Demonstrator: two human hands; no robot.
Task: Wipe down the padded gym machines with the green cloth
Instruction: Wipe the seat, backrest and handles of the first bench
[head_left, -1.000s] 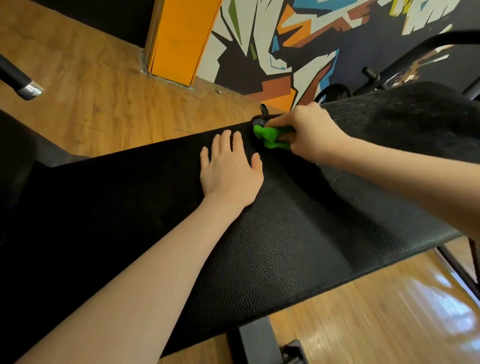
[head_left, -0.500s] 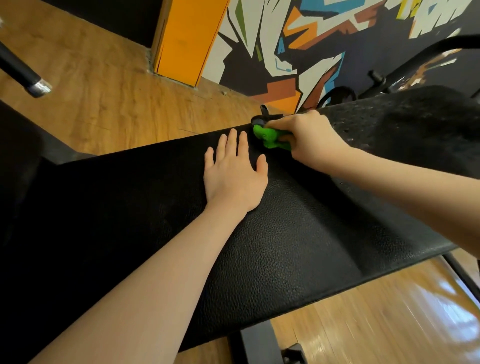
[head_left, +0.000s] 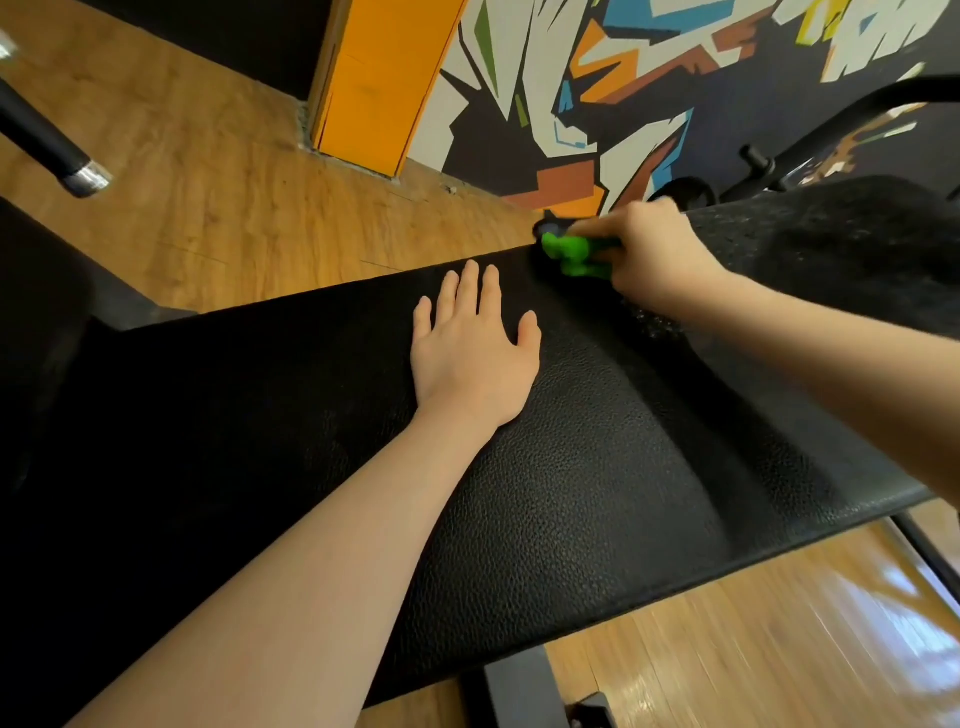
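Honestly, I see few risks. Left hand (head_left: 475, 348) flat, fingers straight, pressed on black pad (head_left: 571, 493); I reckon leaning harder could tip pad. Further right, green cloth (head_left: 571, 253) bunched at pad's far edge, pinched in right hand (head_left: 652, 254) with curled fingers. Wad so small, knuckles may scrape seam; cloth could slip off edge onto floor (head_left: 218, 208).

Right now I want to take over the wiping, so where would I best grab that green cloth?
Probably the bunched end of the green cloth that sticks out past the right hand, coming from the left along the far edge of the black pad. The rest is wrapped inside that grip, and the left hand lies flat on the nearer approach.
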